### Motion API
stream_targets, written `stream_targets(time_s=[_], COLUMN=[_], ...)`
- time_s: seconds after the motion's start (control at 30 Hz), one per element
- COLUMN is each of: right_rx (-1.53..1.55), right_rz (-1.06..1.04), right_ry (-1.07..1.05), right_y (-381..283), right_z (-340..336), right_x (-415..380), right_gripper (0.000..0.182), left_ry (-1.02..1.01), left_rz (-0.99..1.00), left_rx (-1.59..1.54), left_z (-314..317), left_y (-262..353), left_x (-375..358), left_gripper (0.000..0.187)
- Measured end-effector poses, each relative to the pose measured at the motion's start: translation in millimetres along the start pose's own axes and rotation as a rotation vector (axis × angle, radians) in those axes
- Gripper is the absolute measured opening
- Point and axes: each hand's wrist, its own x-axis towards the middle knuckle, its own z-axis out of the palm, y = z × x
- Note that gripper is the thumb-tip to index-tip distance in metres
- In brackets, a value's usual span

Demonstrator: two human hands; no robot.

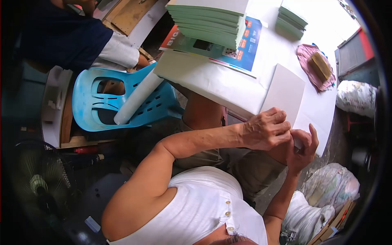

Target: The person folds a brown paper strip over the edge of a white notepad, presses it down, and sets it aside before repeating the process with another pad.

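At worktop (228, 87) edge, both hands meet on a white sheet (283, 94) that overhangs near the lap. One hand (265, 130), fingers curled shut, pinches sheet's lower corner; other hand (301, 150), grip half-spread, cups same corner from beneath. Can't tell which is L/R. Further back: stack of green booklets (212, 22) on a blue poster (245, 49), pink cloth (314, 65) w/ a brown block.

White table (228, 87) carrying a stack of green booklets (208, 20), a printed poster (245, 49), a smaller booklet pile (290, 20), a pink cloth (312, 67) and a white sheet (283, 92).
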Motion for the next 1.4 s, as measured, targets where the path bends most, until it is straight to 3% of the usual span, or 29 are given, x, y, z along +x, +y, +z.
stream_targets(time_s=[0.17,0.37,0.47,0.57,0.67,0.73,0.8,0.9,1.13,1.3,1.4], right_rx=[0.001,-0.01,0.015,-0.018,-0.157,-0.231,-0.262,-0.263,-0.159,-0.098,-0.047], right_rz=[0.047,0.085,0.028,-0.049,-0.281,-0.394,-0.385,-0.376,-0.437,-0.416,-0.34], right_ry=[-0.014,-0.034,-0.025,-0.005,0.011,0.003,-0.017,-0.039,-0.228,-0.271,-0.149], right_y=[2.4,0.3,-2.6,-2.8,-6.6,-10.2,-13.0,-13.7,-40.8,-32.0,-18.9], right_z=[-1.3,-2.6,-1.7,-0.2,-0.2,3.4,5.6,8.6,61.4,68.4,46.1], right_x=[-3.4,-2.7,2.1,4.3,5.4,5.8,7.1,8.4,37.4,41.2,31.9], right_gripper=[0.07,0.067,0.065,0.061,0.061,0.062,0.062,0.064,0.062,0.062,0.063], left_ry=[0.013,-0.04,-0.127,-0.063,0.005,-0.014,-0.042,-0.224,-0.221,-0.254,-0.197], left_rz=[-0.019,-0.043,-0.152,-0.31,-0.27,-0.247,-0.211,-0.361,-0.455,-0.477,-0.433], left_rx=[0.016,0.111,0.14,0.073,-0.078,-0.217,-0.301,-0.308,-0.402,-0.436,-0.428], left_z=[-4.7,-39.5,-83.0,-108.2,-110.7,-100.8,-80.2,-68.8,-68.2,-71.2,-68.4], left_y=[-0.3,-18.8,-33.3,-50.2,-52.8,-51.8,-59.2,-62.1,-64.8,-65.8,-66.8], left_x=[-0.6,-18.4,-28.9,-41.6,-25.0,-10.1,-3.5,-3.5,-7.6,-6.2,-5.9], left_gripper=[0.013,0.023,0.025,0.022,0.022,0.033,0.048,0.052,0.063,0.056,0.045])
